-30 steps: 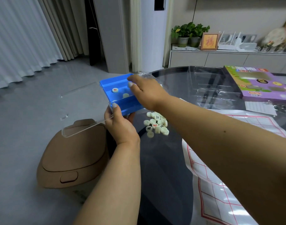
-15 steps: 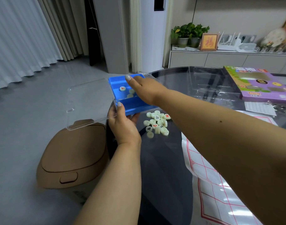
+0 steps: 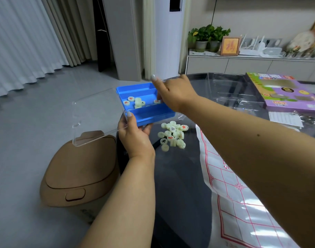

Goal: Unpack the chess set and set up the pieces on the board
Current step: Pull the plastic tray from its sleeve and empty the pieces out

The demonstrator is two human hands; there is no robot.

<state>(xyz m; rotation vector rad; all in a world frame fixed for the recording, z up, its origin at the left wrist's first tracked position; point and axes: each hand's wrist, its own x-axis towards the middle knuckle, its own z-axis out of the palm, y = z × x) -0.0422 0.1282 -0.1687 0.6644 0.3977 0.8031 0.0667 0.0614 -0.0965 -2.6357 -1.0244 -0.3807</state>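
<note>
The blue tray (image 3: 154,114) is held up in the air, tipped a little, just past the near edge of the dark glass counter (image 3: 180,176). The left hand (image 3: 135,135) holds it from below at its near corner, with the thumb curled over the rim. A clear lid (image 3: 97,117) hangs open from the tray on the side away from the right hand.

The right hand (image 3: 172,92) reaches into the tray from its far right side. Its fingers dip into the middle slot, right beside a red-marked piece (image 3: 156,101). I cannot tell if they are pinching it yet; one finger sticks up and holds nothing. The other tray pieces (image 3: 135,102) lie further along the same slot, away from the right hand and toward the lid. The slot runs across, from the right hand toward the lid, so the right hand would have to reach or sweep along it. The right hand is the nearer one; the left is busy holding.

Just below the tray, a pile of pale round pieces (image 3: 173,136) sits on the counter, right of the left hand. The paper board (image 3: 242,194) with red lines lies under the right arm, near the pile but not touching it. A purple game box (image 3: 285,97) and a clear plastic insert (image 3: 233,93) lie beyond the right arm. A brown bin (image 3: 78,172) stands on the floor under the lid.

Nothing blocks the slot but its low walls.
</note>
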